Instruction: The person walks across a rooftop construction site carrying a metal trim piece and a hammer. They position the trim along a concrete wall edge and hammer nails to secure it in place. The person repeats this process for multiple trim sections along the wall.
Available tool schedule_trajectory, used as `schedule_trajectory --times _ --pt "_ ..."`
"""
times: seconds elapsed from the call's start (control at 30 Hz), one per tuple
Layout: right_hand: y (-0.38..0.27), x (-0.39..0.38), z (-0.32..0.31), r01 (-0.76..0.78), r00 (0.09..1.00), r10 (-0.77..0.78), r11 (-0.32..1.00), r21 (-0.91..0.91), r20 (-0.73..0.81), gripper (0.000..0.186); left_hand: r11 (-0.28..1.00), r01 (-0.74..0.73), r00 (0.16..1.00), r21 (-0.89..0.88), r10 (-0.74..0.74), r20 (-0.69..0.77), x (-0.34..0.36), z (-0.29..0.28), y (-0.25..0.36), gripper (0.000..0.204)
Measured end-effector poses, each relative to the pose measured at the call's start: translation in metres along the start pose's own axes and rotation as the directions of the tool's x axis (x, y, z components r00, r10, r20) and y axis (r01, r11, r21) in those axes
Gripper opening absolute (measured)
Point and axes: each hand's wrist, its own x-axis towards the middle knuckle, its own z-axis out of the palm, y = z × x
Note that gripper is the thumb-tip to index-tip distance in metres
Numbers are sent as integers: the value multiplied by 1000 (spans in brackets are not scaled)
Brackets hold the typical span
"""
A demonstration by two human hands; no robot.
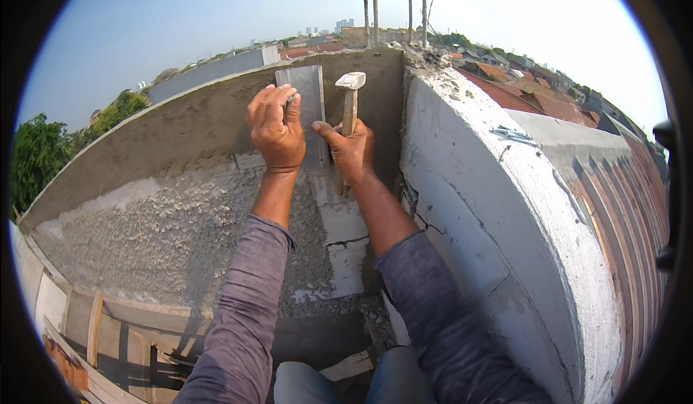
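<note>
Raised in front of the plastered wall, my left hand (278, 128) is closed in a pinch. A small grey metal end, like that of a nail (291, 99), peeks out between thumb and fingers; the rest is hidden. Behind that hand, a flat grey, shiny strip (310, 90) stands upright against the wall. My right hand (351, 150) is wrapped round the wooden handle of a hammer (351, 81), its pale head pointing up. The right thumb reaches over to the strip's right edge.
A cracked white wall (476, 180) curves along my right, with several nails (515, 135) on its top. Rough mortar (180, 224) covers the lower wall ahead. Rebar rods (375, 7) rise at the corner. Wooden boards (94, 332) lie lower left; corrugated roofing (628, 224) lies beyond the white wall.
</note>
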Motion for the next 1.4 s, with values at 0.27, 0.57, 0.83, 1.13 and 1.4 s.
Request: schedule_trajectory --times 0.27,0.57,0.83,1.13,1.4 --pt "1 0 0 -13 1000 13 1000 1 4 49 996 34 999 -85 -31 35 -11 32 -14 16" --pt "5 2 2 12 999 -15 995 -97 -30 51 999 -29 998 28 28 59 -13 35 -17 16" --pt "-33 -27 -25 177 983 -184 973 -151 -28 38 998 -32 998 60 29 58 -13 33 -16 18" --pt "-26 -105 -44 262 957 -285 929 -260 -54 30 996 -45 996 72 40 78 -14 32 -16 16" --pt "-11 -92 -25 527 845 -535 821 -219 28 33 997 -51 996 64 46 74 -12 31 -15 14"
